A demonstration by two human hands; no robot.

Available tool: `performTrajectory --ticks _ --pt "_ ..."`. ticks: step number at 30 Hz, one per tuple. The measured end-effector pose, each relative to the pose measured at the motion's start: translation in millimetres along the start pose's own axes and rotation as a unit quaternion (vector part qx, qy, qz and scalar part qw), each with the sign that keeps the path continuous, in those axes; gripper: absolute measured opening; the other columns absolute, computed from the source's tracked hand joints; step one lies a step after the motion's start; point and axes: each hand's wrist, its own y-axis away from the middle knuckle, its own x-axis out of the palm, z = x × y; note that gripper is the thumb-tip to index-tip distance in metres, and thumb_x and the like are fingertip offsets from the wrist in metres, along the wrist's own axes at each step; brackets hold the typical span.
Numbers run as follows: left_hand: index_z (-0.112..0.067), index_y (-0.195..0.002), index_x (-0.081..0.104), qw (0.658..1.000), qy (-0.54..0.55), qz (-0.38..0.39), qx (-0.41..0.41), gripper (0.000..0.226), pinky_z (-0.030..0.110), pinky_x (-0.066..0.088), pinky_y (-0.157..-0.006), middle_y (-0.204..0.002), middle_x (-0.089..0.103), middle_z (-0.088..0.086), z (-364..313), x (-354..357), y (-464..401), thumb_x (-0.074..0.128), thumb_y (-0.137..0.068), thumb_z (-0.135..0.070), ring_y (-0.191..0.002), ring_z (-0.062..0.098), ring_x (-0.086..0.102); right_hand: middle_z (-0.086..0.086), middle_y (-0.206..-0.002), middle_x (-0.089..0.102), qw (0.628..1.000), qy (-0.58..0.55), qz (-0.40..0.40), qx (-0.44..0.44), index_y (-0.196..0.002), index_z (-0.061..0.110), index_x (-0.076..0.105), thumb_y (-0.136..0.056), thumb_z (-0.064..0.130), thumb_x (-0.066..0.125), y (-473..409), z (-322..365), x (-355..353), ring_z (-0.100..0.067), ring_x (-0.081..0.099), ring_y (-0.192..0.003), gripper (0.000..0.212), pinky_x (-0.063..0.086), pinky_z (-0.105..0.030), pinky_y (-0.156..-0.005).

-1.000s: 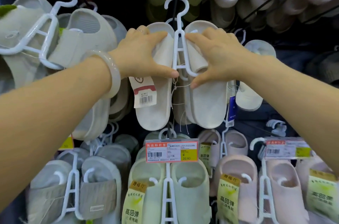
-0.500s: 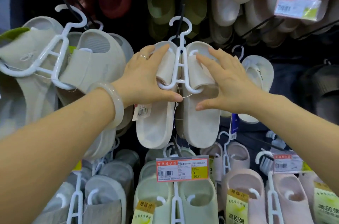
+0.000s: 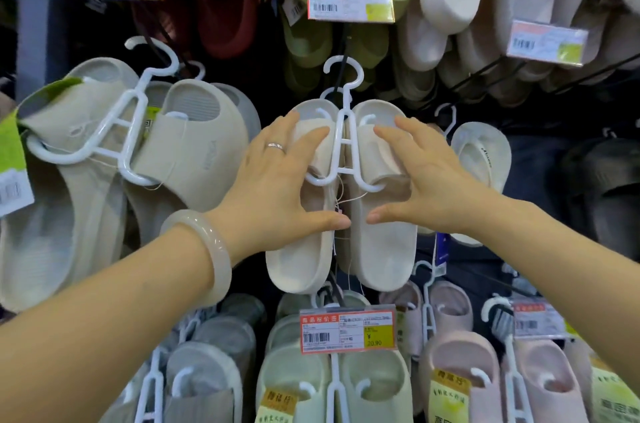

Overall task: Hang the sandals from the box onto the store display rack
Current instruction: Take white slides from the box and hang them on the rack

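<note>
head view: a cream pair of sandals [image 3: 346, 232] hangs on a white plastic hanger [image 3: 341, 148], its hook [image 3: 344, 76] up at a dark rack rod [image 3: 341, 51]; whether the hook is fully seated on the rod i cannot tell. the left hand [image 3: 277, 187] lies flat against the left sandal, fingers straight and a little spread, fingertips on the strap just left of the hanger's spine, thumb stretched along the footbed below. the right hand [image 3: 426, 180] mirrors it on the right sandal, fingers straight and apart over the strap, thumb pointing in toward the left thumb, the two tips near but apart. neither hand curls round anything; both seem only to steady the pair.

the sandals look like light moulded foam, soft enough to dent, matte rather than slick, not fragile. the thin hanger is likely the stiff but springy part, so the pair may swing. better to take hold by the hanger's spine or the straps beside the fingertips than by the loose heels below the thumbs. other pairs hang close outside both hands.
</note>
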Motion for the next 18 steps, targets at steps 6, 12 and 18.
performTrajectory --ticks 6,12,18 --pt "-0.034 -0.148 0.005 0.997 -0.060 0.049 0.031 0.104 0.041 -0.003 -0.119 -0.157 -0.012 -0.002 -43.9 4.7 9.3 0.063 -0.067 -0.067 -0.144 0.019 -0.015 -0.002 -0.156 0.000 0.999 0.001 0.007 -0.034 -0.148 0.030 0.010 -0.060 0.061 0.074 21.2 -9.8 -3.9 -0.023 -0.002 -0.145 0.113 0.009 -0.043 -0.119" --pt "-0.032 -0.149 0.003 0.995 -0.042 0.088 0.035 0.104 0.041 -0.001 -0.120 -0.157 -0.013 0.000 -123.1 29.8 14.1 0.063 -0.071 -0.065 -0.145 0.021 -0.015 0.000 -0.156 -0.007 0.998 0.035 0.056 -0.016 -0.148 0.031 0.007 -0.065 0.058 0.073 77.4 -51.3 -39.0 -0.023 -0.007 -0.145 0.109 0.006 -0.043 -0.117" --pt "-0.029 -0.149 0.001 0.989 0.022 0.133 0.054 0.104 0.041 0.001 -0.120 -0.158 -0.009 0.001 -232.1 79.2 32.0 0.062 -0.073 -0.063 -0.145 0.019 -0.012 -0.002 -0.157 -0.006 0.990 0.086 0.112 0.017 -0.149 0.029 0.008 -0.067 0.059 0.070 171.7 -118.0 -79.5 -0.022 -0.008 -0.146 0.107 0.005 -0.044 -0.120"
